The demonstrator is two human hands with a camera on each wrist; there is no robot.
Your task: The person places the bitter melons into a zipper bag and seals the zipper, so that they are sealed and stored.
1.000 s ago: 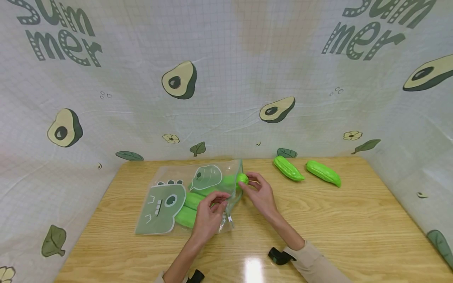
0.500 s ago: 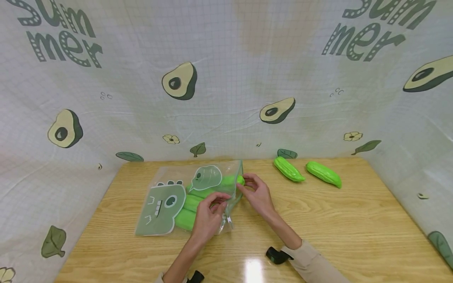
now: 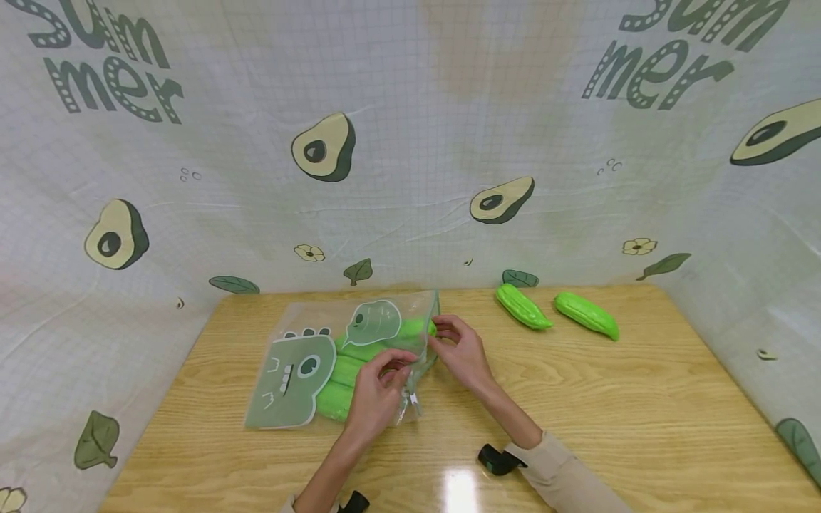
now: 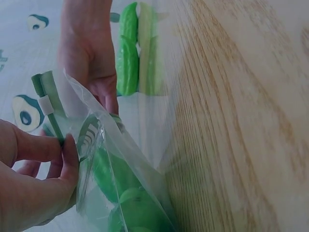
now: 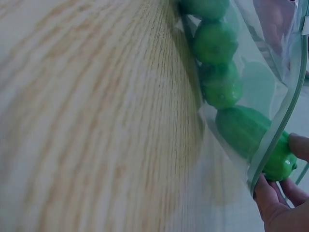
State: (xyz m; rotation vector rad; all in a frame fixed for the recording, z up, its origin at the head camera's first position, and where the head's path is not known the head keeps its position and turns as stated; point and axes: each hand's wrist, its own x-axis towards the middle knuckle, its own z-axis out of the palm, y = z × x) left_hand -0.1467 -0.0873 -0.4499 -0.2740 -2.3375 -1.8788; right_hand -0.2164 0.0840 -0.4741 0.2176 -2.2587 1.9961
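A clear zip bag [image 3: 282, 388] with a green cartoon print lies on the table, its mouth facing right. Several green gourd-like vegetables [image 5: 216, 44] are inside it. At the bag's mouth, my left hand [image 3: 377, 393] pinches the zip edge between thumb and fingers, near the white slider [image 4: 46, 105]. Another green gourd [image 5: 282, 162] lies mostly within the bag, its end sticking out past the rim. My right hand [image 3: 463, 355] holds that end, thumb on one side and fingers on the other. In the head view, the fingers partly hide this end.
Two loose green gourds [image 3: 522, 306] [image 3: 586, 315] lie at the back right of the wooden table [image 3: 609, 413]. A white cloth [image 3: 410, 142] printed with avocados hangs behind and along both sides. Black wrist cameras [image 3: 499, 461] sit at the cuffs.
My right hand has pushed the gourd leftward, so less of it shows outside the bag. The left hand keeps its pinch on the bag's edge. The two loose gourds have not moved.
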